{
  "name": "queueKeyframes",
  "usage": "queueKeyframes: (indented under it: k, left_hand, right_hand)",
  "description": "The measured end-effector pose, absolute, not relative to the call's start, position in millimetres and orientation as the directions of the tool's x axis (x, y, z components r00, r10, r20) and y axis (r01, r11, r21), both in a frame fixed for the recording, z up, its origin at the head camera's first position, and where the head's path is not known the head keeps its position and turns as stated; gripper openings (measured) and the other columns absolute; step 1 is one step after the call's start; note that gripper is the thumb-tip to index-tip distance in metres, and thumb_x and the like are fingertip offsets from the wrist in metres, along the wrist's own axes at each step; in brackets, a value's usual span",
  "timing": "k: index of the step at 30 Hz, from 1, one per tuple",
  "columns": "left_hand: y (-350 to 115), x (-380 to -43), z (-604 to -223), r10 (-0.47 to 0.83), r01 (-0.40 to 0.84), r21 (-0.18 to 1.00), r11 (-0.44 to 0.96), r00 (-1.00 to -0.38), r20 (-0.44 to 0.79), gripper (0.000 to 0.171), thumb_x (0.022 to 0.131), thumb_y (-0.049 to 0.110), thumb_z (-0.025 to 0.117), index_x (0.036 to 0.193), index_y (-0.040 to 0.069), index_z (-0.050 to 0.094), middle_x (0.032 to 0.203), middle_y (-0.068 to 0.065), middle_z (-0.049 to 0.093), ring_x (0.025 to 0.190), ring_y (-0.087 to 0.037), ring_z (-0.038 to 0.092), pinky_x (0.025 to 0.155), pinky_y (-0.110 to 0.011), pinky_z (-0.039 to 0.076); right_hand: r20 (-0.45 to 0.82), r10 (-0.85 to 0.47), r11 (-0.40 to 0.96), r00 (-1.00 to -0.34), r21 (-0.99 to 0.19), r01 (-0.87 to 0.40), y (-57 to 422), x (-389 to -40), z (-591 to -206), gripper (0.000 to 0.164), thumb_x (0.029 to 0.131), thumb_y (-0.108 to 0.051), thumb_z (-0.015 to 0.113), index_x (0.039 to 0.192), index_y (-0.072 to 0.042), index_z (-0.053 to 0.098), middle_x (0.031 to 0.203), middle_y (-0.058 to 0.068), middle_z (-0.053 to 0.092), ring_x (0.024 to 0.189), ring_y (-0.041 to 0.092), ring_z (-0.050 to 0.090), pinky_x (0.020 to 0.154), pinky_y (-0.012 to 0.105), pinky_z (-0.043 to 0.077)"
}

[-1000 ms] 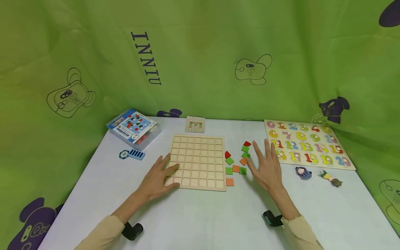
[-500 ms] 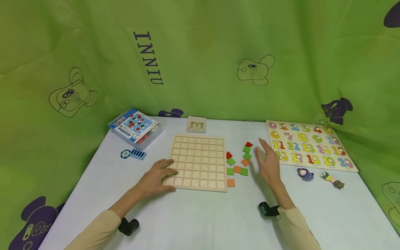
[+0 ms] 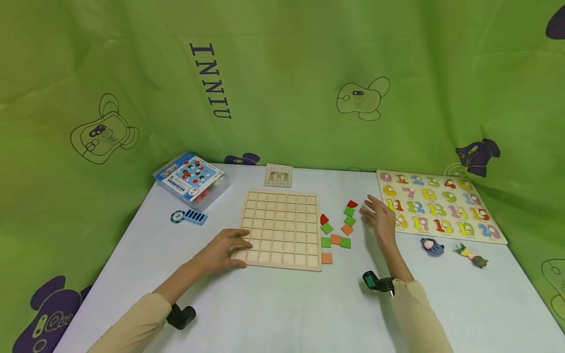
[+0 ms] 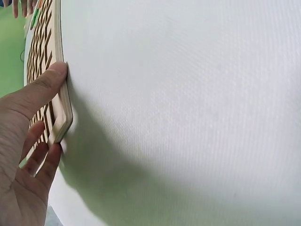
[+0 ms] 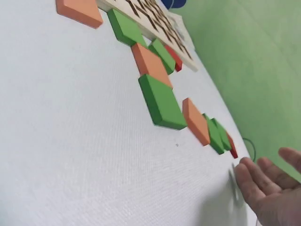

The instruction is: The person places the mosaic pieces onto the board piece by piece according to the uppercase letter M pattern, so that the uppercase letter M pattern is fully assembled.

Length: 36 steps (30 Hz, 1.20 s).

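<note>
A square wooden grid board (image 3: 282, 223) lies on the white table. My left hand (image 3: 222, 251) holds its near left corner, thumb on the front edge and fingers at the left side, as the left wrist view also shows with the thumb (image 4: 47, 84). To the right of the board lie flat wooden tiles: green squares (image 3: 346, 243), orange squares (image 3: 326, 258) and two red rounded pieces (image 3: 352, 204). My right hand (image 3: 383, 220) is turned sideways just right of these tiles, its fingers loosely extended and nothing in them; in the right wrist view the red piece (image 5: 232, 146) is nearest its fingertips.
Behind the board lies a pattern card (image 3: 278, 176). A plastic box (image 3: 192, 180) and blue tokens (image 3: 195, 216) are at the left. A number puzzle board (image 3: 441, 208) and two small figures, one blue (image 3: 432, 246), lie at the right. A green curtain (image 3: 282, 98) hangs behind.
My right hand has turned onto its side and moved slightly right, away from the tiles. My left fingers have drawn in a little around the board's corner. The tiles stay where they were.
</note>
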State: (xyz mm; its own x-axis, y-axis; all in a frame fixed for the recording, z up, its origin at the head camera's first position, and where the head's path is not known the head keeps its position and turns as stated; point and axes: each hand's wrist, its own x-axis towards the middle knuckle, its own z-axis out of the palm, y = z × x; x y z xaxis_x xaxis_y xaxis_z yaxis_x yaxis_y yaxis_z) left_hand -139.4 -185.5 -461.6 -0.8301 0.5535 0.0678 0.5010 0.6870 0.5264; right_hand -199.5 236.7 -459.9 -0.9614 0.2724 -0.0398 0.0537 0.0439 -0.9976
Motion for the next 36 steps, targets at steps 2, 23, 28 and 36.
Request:
queueKeyframes:
  k: [2,23,28,36]
  left_hand:
    - [-187.6,-140.0,-460.7,0.572,0.518,0.519,0.68,-0.817,0.066,0.043,0.072,0.021,0.084,0.11,0.009,0.071,0.137,-0.016,0.051,0.127,-0.039,0.042,0.106,-0.054,0.036]
    - [-195.1,-143.0,-459.1,0.623,0.552,0.531,0.643,-0.78,0.056,0.041,0.076,0.023,0.08,0.114,0.012,0.07,0.14,-0.015,0.048,0.13,-0.038,0.039,0.107,-0.054,0.035]
    - [-194.3,-142.9,-461.4,0.617,0.537,0.551,0.639,-0.785,0.05,0.041,0.077,0.023,0.08,0.114,0.012,0.07,0.141,-0.014,0.048,0.13,-0.037,0.038,0.107,-0.054,0.035]
    - [-195.5,-141.6,-463.3,0.61,0.536,0.552,0.639,-0.79,0.061,0.041,0.076,0.022,0.08,0.114,0.012,0.07,0.141,-0.014,0.048,0.13,-0.037,0.039,0.106,-0.053,0.036]
  right_hand:
    - [-0.078,0.231,0.021,-0.97,-0.996,0.085,237.4,-203.1,-460.6,0.051,0.105,-0.033,0.036,0.14,0.003,0.043,0.138,0.028,0.045,0.098,0.016,0.066,0.084,0.024,0.055]
    - [-0.189,-0.151,0.013,-0.97,-0.982,0.189,244.6,-255.7,-469.5,0.05,0.106,-0.018,0.031,0.147,0.008,0.021,0.148,0.032,0.028,0.115,0.01,0.055,0.104,0.024,0.041]
    - [-0.155,-0.207,0.098,-0.966,-0.986,0.137,240.3,-265.7,-468.9,0.047,0.105,-0.015,0.031,0.145,0.01,0.025,0.143,0.033,0.035,0.117,0.015,0.055,0.104,0.028,0.042]
    - [-0.057,-0.244,0.215,-0.968,-0.977,0.003,252.0,-269.1,-475.0,0.046,0.098,-0.007,0.053,0.139,0.009,0.037,0.136,0.031,0.046,0.108,0.009,0.06,0.09,0.014,0.048]
